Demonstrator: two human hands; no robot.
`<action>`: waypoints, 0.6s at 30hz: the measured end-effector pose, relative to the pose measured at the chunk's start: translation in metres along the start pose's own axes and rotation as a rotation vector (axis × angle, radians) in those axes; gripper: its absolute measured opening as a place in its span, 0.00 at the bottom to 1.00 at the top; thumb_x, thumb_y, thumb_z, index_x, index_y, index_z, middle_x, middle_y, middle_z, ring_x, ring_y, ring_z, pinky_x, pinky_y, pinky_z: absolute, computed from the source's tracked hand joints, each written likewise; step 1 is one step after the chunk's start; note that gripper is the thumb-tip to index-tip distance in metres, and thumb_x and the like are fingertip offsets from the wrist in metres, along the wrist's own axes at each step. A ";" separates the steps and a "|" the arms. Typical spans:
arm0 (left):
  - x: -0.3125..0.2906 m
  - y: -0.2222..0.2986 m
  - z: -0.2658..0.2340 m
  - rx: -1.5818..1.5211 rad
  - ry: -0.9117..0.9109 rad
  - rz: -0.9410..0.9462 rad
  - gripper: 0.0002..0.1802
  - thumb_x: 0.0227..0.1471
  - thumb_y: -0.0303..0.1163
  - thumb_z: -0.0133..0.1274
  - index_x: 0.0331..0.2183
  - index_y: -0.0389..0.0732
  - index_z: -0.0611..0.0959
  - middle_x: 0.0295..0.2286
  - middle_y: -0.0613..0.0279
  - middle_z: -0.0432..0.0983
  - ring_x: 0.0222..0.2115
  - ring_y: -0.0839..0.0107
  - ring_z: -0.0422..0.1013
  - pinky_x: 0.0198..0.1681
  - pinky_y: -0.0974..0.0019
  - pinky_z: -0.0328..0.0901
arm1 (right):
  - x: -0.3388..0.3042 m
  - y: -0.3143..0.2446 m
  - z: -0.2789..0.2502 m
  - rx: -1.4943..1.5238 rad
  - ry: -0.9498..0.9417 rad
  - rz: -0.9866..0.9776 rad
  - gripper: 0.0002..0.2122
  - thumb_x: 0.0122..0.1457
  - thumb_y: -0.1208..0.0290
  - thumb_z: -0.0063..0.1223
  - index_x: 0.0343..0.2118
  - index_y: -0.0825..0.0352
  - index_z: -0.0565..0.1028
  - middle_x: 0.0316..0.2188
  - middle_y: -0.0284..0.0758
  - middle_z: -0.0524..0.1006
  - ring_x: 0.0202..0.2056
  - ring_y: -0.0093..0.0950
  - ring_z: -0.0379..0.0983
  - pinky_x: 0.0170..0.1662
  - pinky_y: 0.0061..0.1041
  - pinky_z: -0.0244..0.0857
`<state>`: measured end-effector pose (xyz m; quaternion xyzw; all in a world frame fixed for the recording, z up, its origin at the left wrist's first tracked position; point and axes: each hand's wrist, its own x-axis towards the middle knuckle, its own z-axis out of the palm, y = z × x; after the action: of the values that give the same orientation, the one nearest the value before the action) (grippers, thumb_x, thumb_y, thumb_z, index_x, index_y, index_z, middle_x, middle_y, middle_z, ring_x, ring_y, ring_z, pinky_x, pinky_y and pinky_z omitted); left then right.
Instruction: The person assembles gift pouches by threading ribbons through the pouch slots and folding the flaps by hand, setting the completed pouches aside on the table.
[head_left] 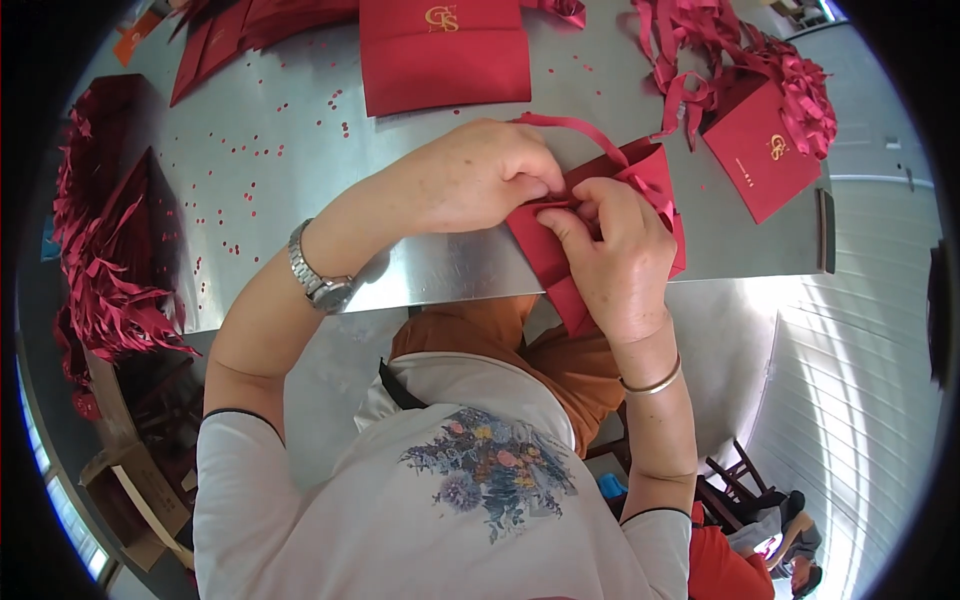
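Note:
A red paper gift bag [543, 255] lies tilted at the table's near edge, its lower corner hanging over. My left hand [497, 178], a metal watch on its wrist, is closed in a pinch at the bag's upper edge. Close beside it, my right hand [628, 245] pinches the same edge between thumb and fingers, a bangle on that wrist. Whatever small piece lies between the fingertips is hidden. A red ribbon [583, 127] loops from near my left hand over the bag's far side, and more ribbon lies by my right knuckles.
Flat red bags [445, 75] lie at the far side of the metal table [420, 270]. At right are a heap of ribbons [795, 95] and another bag [760, 150]. Ribboned bags [115, 240] pile up at left. Red paper dots are scattered about. Another person [785, 545] is at lower right.

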<state>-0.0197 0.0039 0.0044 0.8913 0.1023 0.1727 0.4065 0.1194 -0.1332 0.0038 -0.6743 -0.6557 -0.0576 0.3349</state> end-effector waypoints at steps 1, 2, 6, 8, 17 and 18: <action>-0.001 -0.001 -0.002 -0.056 -0.037 -0.029 0.06 0.48 0.20 0.53 0.32 0.35 0.82 0.26 0.56 0.74 0.27 0.62 0.71 0.31 0.64 0.65 | 0.001 -0.002 -0.003 -0.012 0.010 -0.029 0.14 0.40 0.69 0.68 0.28 0.64 0.73 0.23 0.34 0.75 0.24 0.35 0.73 0.26 0.31 0.68; 0.000 0.000 -0.005 -0.113 -0.078 -0.053 0.06 0.48 0.21 0.54 0.32 0.35 0.82 0.26 0.56 0.74 0.28 0.61 0.72 0.32 0.63 0.66 | 0.001 -0.003 -0.004 -0.010 0.011 -0.040 0.14 0.39 0.69 0.68 0.28 0.64 0.73 0.22 0.34 0.74 0.24 0.35 0.73 0.26 0.31 0.68; -0.004 0.011 -0.017 -0.014 -0.142 -0.027 0.07 0.45 0.21 0.55 0.32 0.36 0.83 0.26 0.56 0.74 0.28 0.58 0.72 0.31 0.62 0.66 | 0.002 -0.004 -0.001 -0.044 0.035 -0.072 0.16 0.35 0.67 0.69 0.26 0.62 0.72 0.20 0.32 0.73 0.21 0.32 0.72 0.24 0.28 0.66; -0.002 0.009 -0.014 0.079 -0.106 0.035 0.06 0.44 0.21 0.56 0.30 0.36 0.82 0.26 0.57 0.74 0.28 0.59 0.72 0.31 0.61 0.66 | 0.004 -0.002 0.003 -0.030 0.067 -0.105 0.16 0.36 0.67 0.69 0.26 0.62 0.72 0.18 0.31 0.72 0.20 0.31 0.72 0.23 0.27 0.66; -0.010 -0.002 -0.003 0.461 0.249 -0.002 0.05 0.39 0.21 0.52 0.23 0.42 0.78 0.26 0.64 0.73 0.30 0.59 0.73 0.25 0.57 0.66 | -0.003 -0.019 -0.003 -0.237 -0.156 -0.234 0.19 0.40 0.68 0.67 0.38 0.63 0.75 0.20 0.32 0.73 0.21 0.30 0.71 0.26 0.26 0.64; -0.012 -0.004 -0.003 0.462 0.252 -0.010 0.05 0.39 0.21 0.52 0.23 0.42 0.78 0.26 0.64 0.73 0.30 0.59 0.73 0.25 0.57 0.66 | -0.004 -0.018 -0.002 -0.195 -0.034 -0.302 0.18 0.43 0.69 0.63 0.39 0.64 0.75 0.21 0.29 0.73 0.24 0.26 0.71 0.31 0.26 0.65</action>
<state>-0.0319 0.0048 -0.0001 0.9315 0.1931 0.2522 0.1770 0.1029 -0.1395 0.0100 -0.5985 -0.7462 -0.1590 0.2443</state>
